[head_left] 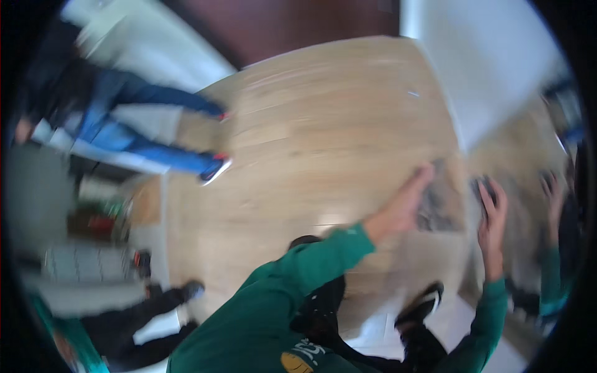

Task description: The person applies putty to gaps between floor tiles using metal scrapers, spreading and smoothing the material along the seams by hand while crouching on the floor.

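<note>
My left hand point(407, 200), in a green sleeve, reaches forward right of centre. Its fingers are closed on the edge of a grey, mottled, flat-looking piece point(440, 202), too blurred to tell its kind. Further right, my right hand point(493, 214) is raised with its fingers bent round a small dark object point(481, 188). This hand is close to a glossy upright panel point(525, 180), in which a hand and green sleeve are reflected. Motion blur hides the fine detail of both grips.
Pale wood floor point(311, 137) spreads ahead, with a white wall point(491, 68) at right and a dark red-brown door point(311, 25) at the far end. At left stand a person in blue jeans point(137, 133) and another in dark trousers point(134, 326). Boxes point(93, 224) sit between them.
</note>
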A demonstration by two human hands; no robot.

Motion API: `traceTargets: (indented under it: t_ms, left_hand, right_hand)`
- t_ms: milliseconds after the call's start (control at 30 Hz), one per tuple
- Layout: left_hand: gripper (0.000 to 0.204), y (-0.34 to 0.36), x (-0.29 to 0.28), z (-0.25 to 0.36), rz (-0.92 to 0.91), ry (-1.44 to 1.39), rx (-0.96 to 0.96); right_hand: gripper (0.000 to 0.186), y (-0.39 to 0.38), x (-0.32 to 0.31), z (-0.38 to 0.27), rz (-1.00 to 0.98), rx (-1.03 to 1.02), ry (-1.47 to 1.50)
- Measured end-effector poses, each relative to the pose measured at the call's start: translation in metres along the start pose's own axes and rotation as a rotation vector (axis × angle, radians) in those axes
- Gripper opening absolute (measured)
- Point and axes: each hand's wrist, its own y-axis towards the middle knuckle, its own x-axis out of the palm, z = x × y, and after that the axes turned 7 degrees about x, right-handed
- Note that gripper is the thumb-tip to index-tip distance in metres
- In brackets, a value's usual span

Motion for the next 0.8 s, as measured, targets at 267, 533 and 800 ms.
traceTargets:
  t_ms: [267, 533, 800]
  left_hand:
    - [0.049, 0.005, -0.033, -0.025, -0.072, 1.072, 1.143]
    - [0.038, -0.003, -0.016, -0.026, -0.363, 1.47, 1.593]
    - [0.036, 0.004, -0.033, -0.048, -0.214, 1.592, 1.01]
  right_hand:
    - [0.024, -0.008, -0.1, -0.067, 0.0, 0.97, 1.572]
    - [0.023, -0.011, -0.105, -0.116, -0.311, 1.15, 1.735]
    - [0.027, -0.035, -0.099, -0.042, -0.305, 1.237, 1.706]
